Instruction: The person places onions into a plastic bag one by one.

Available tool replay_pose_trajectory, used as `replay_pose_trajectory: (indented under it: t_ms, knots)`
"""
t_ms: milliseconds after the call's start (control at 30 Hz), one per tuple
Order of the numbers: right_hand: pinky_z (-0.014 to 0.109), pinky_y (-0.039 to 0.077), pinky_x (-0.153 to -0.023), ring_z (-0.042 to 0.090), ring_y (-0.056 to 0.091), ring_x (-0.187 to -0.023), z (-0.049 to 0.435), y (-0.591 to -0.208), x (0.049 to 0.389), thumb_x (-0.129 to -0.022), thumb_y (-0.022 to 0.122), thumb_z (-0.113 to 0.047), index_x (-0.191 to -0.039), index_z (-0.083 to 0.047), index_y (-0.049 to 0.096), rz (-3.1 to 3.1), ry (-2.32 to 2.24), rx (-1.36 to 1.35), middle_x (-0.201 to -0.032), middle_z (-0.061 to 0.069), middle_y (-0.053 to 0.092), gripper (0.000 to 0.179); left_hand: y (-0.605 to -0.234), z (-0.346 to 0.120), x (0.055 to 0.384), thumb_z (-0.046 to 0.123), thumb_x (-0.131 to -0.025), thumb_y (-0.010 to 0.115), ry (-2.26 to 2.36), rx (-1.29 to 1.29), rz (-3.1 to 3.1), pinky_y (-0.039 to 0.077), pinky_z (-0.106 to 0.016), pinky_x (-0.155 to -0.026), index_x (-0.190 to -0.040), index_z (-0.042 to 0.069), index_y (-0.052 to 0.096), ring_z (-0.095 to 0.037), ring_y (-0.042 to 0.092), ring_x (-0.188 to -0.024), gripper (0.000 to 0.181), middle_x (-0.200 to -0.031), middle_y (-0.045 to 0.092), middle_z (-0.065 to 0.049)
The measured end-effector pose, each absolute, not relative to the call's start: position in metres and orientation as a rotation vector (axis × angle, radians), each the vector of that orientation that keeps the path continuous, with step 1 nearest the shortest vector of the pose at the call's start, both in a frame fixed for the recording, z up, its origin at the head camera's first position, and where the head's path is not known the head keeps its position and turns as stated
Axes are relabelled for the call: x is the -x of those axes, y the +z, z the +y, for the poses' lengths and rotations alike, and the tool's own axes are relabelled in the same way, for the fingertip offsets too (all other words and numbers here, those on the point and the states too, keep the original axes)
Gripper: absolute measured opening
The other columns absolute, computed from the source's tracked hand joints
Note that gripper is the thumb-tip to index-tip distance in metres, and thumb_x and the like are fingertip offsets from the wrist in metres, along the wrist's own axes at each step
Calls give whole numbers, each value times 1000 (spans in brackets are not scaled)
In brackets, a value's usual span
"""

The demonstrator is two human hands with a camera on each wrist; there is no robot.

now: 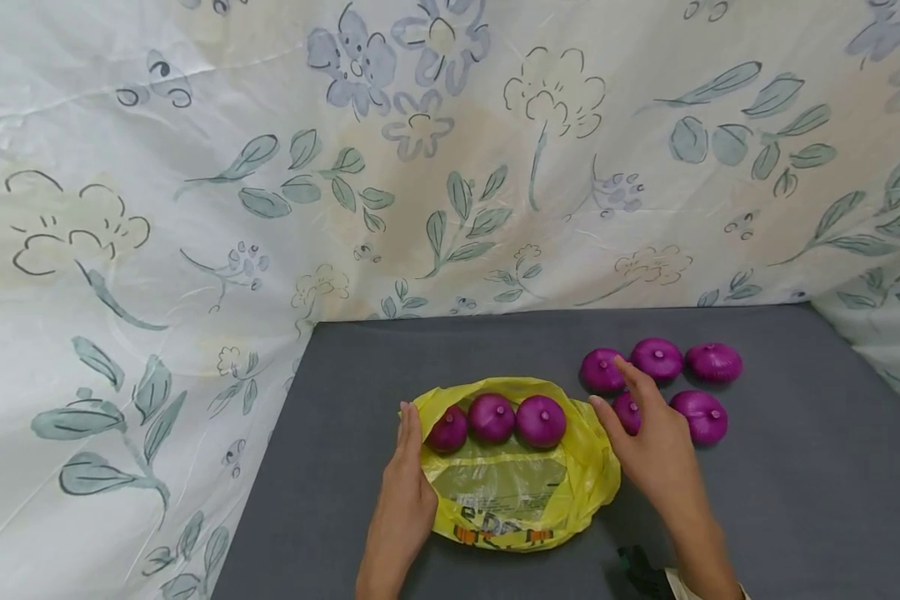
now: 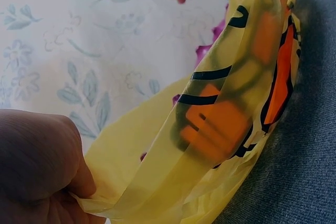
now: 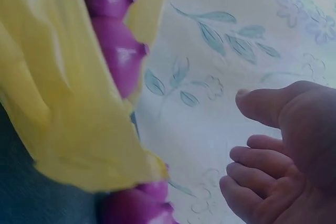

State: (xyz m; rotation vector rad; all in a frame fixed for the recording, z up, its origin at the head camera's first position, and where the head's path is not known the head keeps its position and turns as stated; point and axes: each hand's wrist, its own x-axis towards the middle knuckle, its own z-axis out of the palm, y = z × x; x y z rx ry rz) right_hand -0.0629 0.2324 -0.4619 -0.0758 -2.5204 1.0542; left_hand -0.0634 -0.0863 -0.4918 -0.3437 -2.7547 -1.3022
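A yellow plastic bag (image 1: 594,479) lies with its mouth spread wide, and three purple onions (image 1: 491,418) show inside along its far side. At the bag's left edge, my left hand (image 1: 407,500) grips the rim; in the left wrist view the plastic (image 2: 152,182) is pinched between thumb and fingers. To the right of the bag is my right hand (image 1: 658,442), thumb and fingers apart, holding nothing. It hovers near several loose onions (image 1: 657,360) and partly hides some of them. Printed black and orange marks show on the bag.
A dark grey cloth (image 1: 360,367) covers the table. Behind it and to the left hangs a white floral sheet (image 1: 390,242). A dark object (image 1: 641,571) is by the right wrist, near the light sleeve cuff.
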Motion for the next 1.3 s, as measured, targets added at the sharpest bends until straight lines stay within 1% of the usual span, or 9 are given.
replay_pose_trajectory:
  t_ms: [33,200,267,400,600,800,967,1100,1300]
  knots:
    - [66,55,-87,50,60,-129,235,-460,62,-102,73,-33,-162,-12,43,-2508,1059,98,-152,27,54,70,-492,-86,63,-25,-95,37,-1301,347,-2752,50,-49,-100,-170,4,11,-38,16,-160,85,-176,7,-13]
    - [67,54,-92,48,56,-135,248,-454,59,-102,71,-36,-164,-17,41,-2455,1038,215,-156,20,53,72,-492,-86,65,-25,-94,36,-1339,351,-2754,50,-35,-71,-170,3,11,-38,13,-161,85,-177,5,-12]
    - [59,58,-88,47,56,-135,252,-452,58,-102,72,-35,-164,-19,41,-2424,1035,251,-157,17,53,71,-492,-86,65,-25,-94,36,-1353,345,-2756,37,-29,-57,-170,4,10,-38,13,-161,86,-177,4,-11]
    - [56,50,-106,39,53,-141,261,-450,57,-101,73,-33,-165,-25,41,-2345,1108,335,-161,6,49,72,-492,-87,66,-25,-94,36,-1362,339,-2760,28,-27,-50,-170,6,10,-36,11,-162,87,-177,4,-9]
    - [57,39,-115,38,49,-146,275,-452,55,-102,71,-32,-166,-25,37,-2274,1156,487,-166,0,42,73,-491,-87,65,-25,-96,36,-1372,333,-2773,38,-30,-59,-170,8,7,-38,10,-162,87,-177,3,-11]
    - [46,36,-120,31,45,-149,292,-455,54,-102,69,-33,-166,-28,36,-2217,1189,587,-167,-12,37,72,-491,-87,65,-24,-96,37,-1338,331,-2767,48,-35,-66,-170,6,9,-39,13,-161,85,-177,5,-12]
    - [34,33,-122,23,42,-151,302,-460,52,-103,68,-34,-166,-27,36,-2198,1204,626,-168,-13,36,71,-492,-86,66,-24,-96,37,-1349,349,-2762,42,-29,-57,-170,7,9,-38,12,-161,85,-177,5,-12]
    - [33,33,-122,23,41,-151,308,-464,51,-103,67,-36,-167,-28,35,-2200,1223,667,-169,-10,35,72,-492,-85,67,-24,-95,37,-1350,354,-2765,28,-25,-50,-170,5,10,-37,12,-162,85,-177,5,-11]
    - [31,35,-121,30,43,-150,318,-475,50,-102,68,-37,-167,-25,35,-2210,1247,701,-168,-2,37,73,-493,-86,66,-24,-94,38,-1322,347,-2777,31,-26,-54,-170,6,12,-33,13,-162,86,-177,5,-8]
